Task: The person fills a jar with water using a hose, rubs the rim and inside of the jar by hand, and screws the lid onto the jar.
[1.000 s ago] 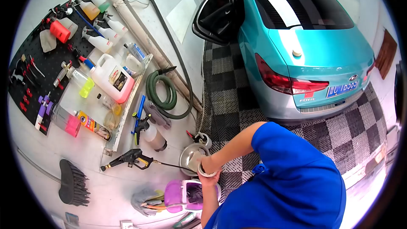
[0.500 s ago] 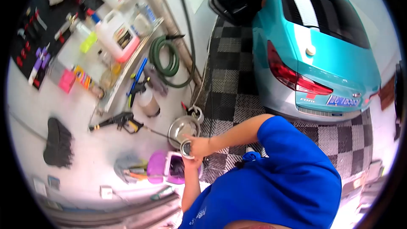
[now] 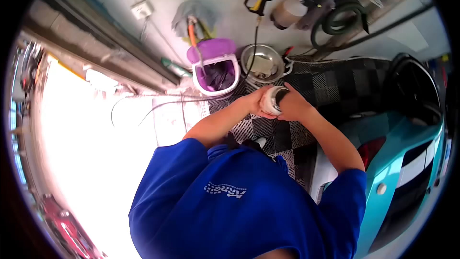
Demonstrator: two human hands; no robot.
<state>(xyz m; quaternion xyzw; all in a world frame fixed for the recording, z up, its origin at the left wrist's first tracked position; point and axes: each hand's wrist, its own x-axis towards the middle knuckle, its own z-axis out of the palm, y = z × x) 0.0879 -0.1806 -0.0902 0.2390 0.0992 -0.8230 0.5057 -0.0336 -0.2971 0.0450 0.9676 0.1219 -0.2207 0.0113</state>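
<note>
The left hand [image 3: 257,104] has its fingers clamped round a white, round tub [image 3: 269,105], material unclear, above the chequered black-and-grey floor [image 3: 328,85]. The right hand [image 3: 296,105] meets its dark end; whether those fingers grip, I cannot tell. Handling appears unfinished: nothing is set down.

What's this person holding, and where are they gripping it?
A pale round container: the left hand cups its side, and the right hand is at the rim; whether it reaches inside is unclear.
</note>
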